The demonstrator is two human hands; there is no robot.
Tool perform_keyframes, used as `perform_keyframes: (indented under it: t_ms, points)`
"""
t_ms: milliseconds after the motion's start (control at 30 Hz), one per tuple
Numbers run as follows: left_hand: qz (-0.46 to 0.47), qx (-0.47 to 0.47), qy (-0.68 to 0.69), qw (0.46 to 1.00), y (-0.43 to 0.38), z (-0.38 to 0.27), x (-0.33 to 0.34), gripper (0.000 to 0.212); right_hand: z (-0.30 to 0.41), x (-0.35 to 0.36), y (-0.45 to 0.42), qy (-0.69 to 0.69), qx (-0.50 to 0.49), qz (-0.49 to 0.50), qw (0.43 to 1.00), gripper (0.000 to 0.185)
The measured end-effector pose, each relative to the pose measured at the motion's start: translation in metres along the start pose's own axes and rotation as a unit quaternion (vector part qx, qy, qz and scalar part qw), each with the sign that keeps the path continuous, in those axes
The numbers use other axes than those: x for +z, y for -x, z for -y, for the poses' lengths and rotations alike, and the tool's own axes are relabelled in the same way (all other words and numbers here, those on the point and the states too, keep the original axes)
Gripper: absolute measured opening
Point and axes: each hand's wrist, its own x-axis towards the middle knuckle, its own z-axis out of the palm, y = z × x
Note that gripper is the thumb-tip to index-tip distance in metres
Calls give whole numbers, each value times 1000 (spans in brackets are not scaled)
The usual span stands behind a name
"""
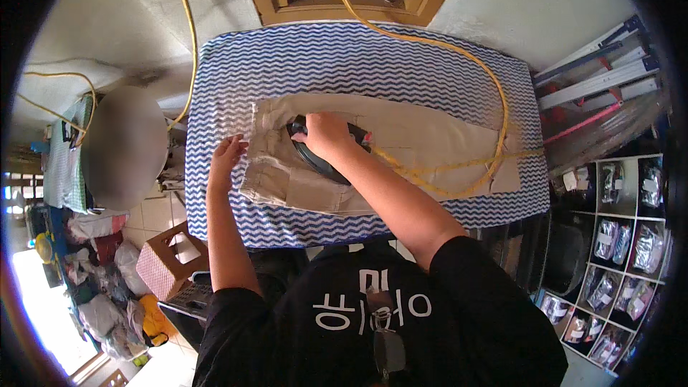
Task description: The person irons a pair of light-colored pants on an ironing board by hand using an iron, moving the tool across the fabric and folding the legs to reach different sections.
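Note:
Beige trousers (pixel 430 134) lie folded lengthwise across a table covered with a blue-and-white zigzag cloth (pixel 322 59). The elastic-looking waistband is at the left, the narrower leg end at the right. My right hand (pixel 325 134) grips a black clothes iron (pixel 322 164), which rests on the upper part of the trousers. Much of the iron's handle is hidden under that hand. My left hand (pixel 228 153) is beside the waistband, fingers slightly bent and apart, holding nothing; whether its fingertips touch the fabric I cannot tell.
A yellow cord (pixel 502 102) loops over the table's right part and across the trousers. Folded ladders (pixel 596 86) lean at the right, above a cubby shelf (pixel 596 212) of wrapped packages. A cardboard box (pixel 166 263) and several bags (pixel 102 314) are at the left. Another person is at the left, blurred.

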Motion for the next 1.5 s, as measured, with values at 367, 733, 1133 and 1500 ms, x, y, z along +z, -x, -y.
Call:
perform_keyframes:
  t_ms: [367, 733, 1133, 1500]
  points:
    - [-5, 93, -101, 991, -49, -45, 43, 37, 2, 25, 22, -57, 28, -16, 998, 40]
    - [22, 87, -134, 987, -82, -35, 21, 27, -10, 29, 2, -8, -26, -6, 1000, 32]
    - [16, 116, -117, 986, -60, -31, 40, 35, -111, -45, 47, -7, 144, -57, 988, 48]
    - [-237, 236, -409, 849, -59, -5, 53, 41, -239, -101, 134, 111, 316, -65, 940, 49]
